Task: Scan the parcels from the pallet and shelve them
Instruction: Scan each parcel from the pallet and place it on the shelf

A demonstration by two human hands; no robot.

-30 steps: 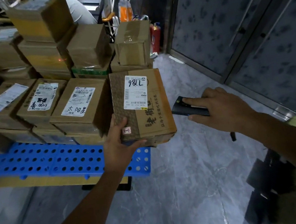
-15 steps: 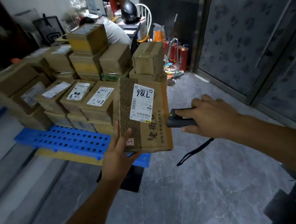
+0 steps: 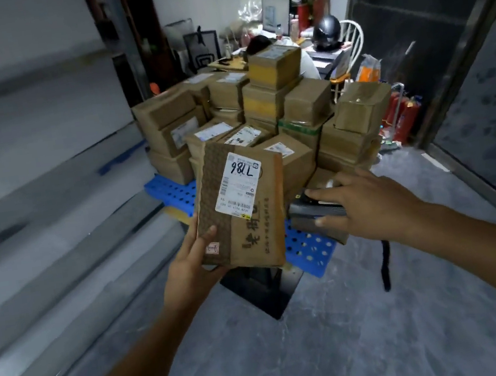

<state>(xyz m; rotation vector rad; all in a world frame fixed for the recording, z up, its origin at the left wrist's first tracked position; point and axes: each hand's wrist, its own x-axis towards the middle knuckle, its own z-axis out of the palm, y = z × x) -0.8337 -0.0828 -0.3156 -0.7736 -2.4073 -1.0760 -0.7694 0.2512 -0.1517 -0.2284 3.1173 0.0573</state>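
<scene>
Head view: left hand (image 3: pixel 193 260) grips labelled parcel (image 3: pixel 245 220) at its lower left corner, thumb on the face. It is closer to the camera than 0.5 s ago and held above the blue pallet (image 3: pixel 310 247). Right hand (image 3: pixel 367 199) clasps black scanner (image 3: pixel 314 210), now nearer the parcel's right edge, strap dangling. Stacked parcels (image 3: pixel 261 115) behind; grey floor (image 3: pixel 327 337); helmet (image 3: pixel 326 31); fire extinguishers (image 3: pixel 404 119) far right.

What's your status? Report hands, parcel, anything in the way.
Left hand grips parcel at lower left corner, label toward camera. Right hand holds scanner beside parcel's right edge. Parcel held up in front of pallet stack. Nothing between scanner and parcel.
</scene>
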